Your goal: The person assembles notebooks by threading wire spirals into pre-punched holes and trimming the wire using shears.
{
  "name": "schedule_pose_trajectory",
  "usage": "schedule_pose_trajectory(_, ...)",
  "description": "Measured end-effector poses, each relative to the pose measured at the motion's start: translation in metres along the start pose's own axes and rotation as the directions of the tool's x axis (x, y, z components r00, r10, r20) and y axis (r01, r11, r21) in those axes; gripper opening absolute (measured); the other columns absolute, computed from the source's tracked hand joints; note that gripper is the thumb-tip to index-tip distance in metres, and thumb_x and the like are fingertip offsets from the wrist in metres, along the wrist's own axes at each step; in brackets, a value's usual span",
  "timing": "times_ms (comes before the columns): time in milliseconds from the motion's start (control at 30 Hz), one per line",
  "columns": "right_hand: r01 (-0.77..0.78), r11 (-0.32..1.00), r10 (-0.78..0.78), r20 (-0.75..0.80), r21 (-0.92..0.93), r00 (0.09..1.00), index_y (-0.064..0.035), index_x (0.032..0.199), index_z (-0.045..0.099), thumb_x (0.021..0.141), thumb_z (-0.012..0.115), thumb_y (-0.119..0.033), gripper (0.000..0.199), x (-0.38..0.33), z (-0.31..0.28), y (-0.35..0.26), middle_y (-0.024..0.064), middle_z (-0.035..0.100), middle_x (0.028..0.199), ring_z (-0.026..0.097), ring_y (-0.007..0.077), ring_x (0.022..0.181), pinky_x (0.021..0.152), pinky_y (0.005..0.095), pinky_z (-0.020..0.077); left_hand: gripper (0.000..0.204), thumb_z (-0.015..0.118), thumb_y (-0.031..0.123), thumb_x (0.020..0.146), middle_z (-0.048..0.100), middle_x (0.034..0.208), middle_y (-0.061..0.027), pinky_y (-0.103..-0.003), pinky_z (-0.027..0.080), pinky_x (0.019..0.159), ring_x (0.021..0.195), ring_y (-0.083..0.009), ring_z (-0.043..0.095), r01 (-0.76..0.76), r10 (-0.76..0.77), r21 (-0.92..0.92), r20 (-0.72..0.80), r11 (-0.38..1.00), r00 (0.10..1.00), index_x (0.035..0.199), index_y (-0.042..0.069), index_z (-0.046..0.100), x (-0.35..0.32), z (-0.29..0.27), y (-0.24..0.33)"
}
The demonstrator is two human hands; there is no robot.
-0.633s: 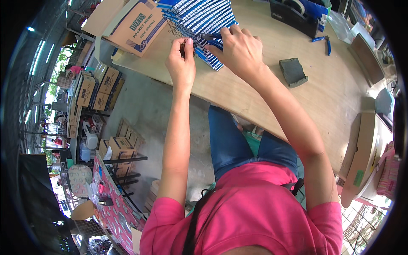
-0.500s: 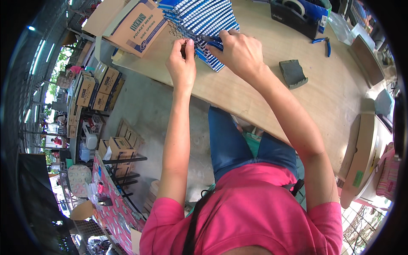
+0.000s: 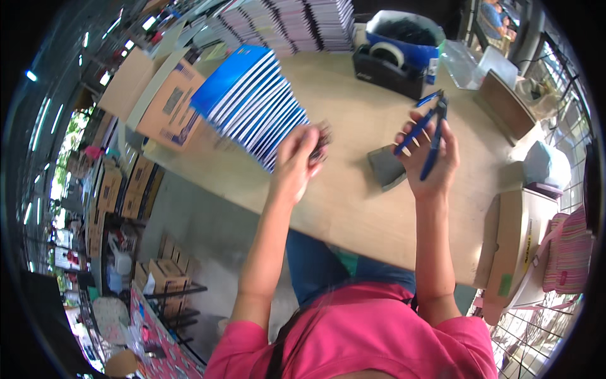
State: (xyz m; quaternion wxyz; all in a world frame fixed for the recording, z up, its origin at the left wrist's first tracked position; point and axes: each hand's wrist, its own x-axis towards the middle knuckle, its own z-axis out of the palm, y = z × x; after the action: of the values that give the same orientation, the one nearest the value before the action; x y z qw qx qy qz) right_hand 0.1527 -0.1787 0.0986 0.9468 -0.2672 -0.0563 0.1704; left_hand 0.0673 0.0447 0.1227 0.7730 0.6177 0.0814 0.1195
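1. Gripping a blurred, dark wiry bundle (image 3: 322, 140) in closed left fingers (image 3: 307, 143), beside blue notebooks (image 3: 252, 104) stacked on the surface (image 3: 341, 196).
2. Holding spread, blue-handled pliers (image 3: 433, 151) in loosely curled right fingers (image 3: 451, 140), near a grey block (image 3: 385, 169).

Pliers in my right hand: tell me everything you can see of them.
The pliers have long blue handles, plastic-looking, spread apart, and a dark, metal-looking head pointing away from you. They are held above the table, handles against the palm and curled fingers of your right hand. Whether the jaws are open is too small to tell.
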Motion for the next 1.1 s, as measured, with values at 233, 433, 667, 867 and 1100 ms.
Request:
schedule_pose_trajectory(233,0.178,0.981,-0.155,-0.231,0.081,0.960,-0.0005,0.120,0.058,0.093,0.055,-0.050,0.057,0.003,-0.056,-0.071,0.0101,0.060,0.097,0.059,0.0253,0.090,0.084,0.0428,0.0476,0.021,0.059,0.025,0.100,0.059,0.081,-0.0018,-0.023,0.052,0.055,0.064,-0.0064,0.054,-0.113,0.086,0.300,0.102,0.947,0.991,0.107,0.006,0.061,0.267,0.144,-0.003)
schedule_pose_trajectory(433,0.146,0.988,-0.135,-0.201,0.040,0.970,-0.0007,0.123,0.056,0.095,0.052,-0.052,0.058,0.022,-0.057,-0.069,0.0112,0.060,0.099,0.059,0.0243,0.090,0.085,0.0411,0.0481,0.051,0.049,0.019,0.103,0.042,0.128,-0.0269,-0.047,0.061,0.083,0.102,-0.0423,0.061,-0.019,0.018,0.154,0.003,0.988,1.000,0.145,0.002,0.027,0.345,0.125,-0.007)
schedule_pose_trajectory(667,0.136,0.841,-0.118,0.068,-0.524,0.991,0.0018,0.127,0.053,0.104,0.037,-0.052,0.060,0.044,0.001,-0.025,0.0043,0.059,0.089,0.058,0.0185,0.081,0.077,0.0344,0.0442,0.029,0.061,0.011,0.097,0.065,0.107,-0.0080,-0.030,0.056,0.080,0.097,-0.0162,0.065,-0.308,0.276,0.166,0.190,0.937,0.942,0.124,0.001,0.055,0.068,0.071,-0.021)
schedule_pose_trajectory(867,0.633,-0.238,-0.093,0.666,-0.737,0.740,-0.0077,0.107,0.059,0.074,0.080,-0.046,0.054,0.020,0.073,0.067,0.0089,0.064,0.092,0.065,0.0292,0.086,0.072,0.0429,0.0487,0.041,0.062,0.006,0.096,0.050,0.128,-0.0127,-0.030,0.049,0.088,0.107,-0.0141,0.055,-0.440,0.790,0.664,-0.433,0.605,0.434,0.133,0.001,0.045,-0.043,-0.044,-0.022)
schedule_pose_trajectory(1100,0.621,-0.377,-0.055,0.685,-0.687,0.726,-0.0078,0.109,0.060,0.076,0.078,-0.041,0.050,0.011,0.107,0.105,0.0114,0.063,0.099,0.062,0.0307,0.096,0.073,0.0489,0.0477,0.033,0.066,0.011,0.095,0.062,0.114,-0.0104,-0.029,0.056,0.079,0.097,-0.0152,0.063,-0.438,0.590,0.407,-0.423,0.802,0.688,0.122,-0.001,0.053,-0.024,-0.085,0.015)
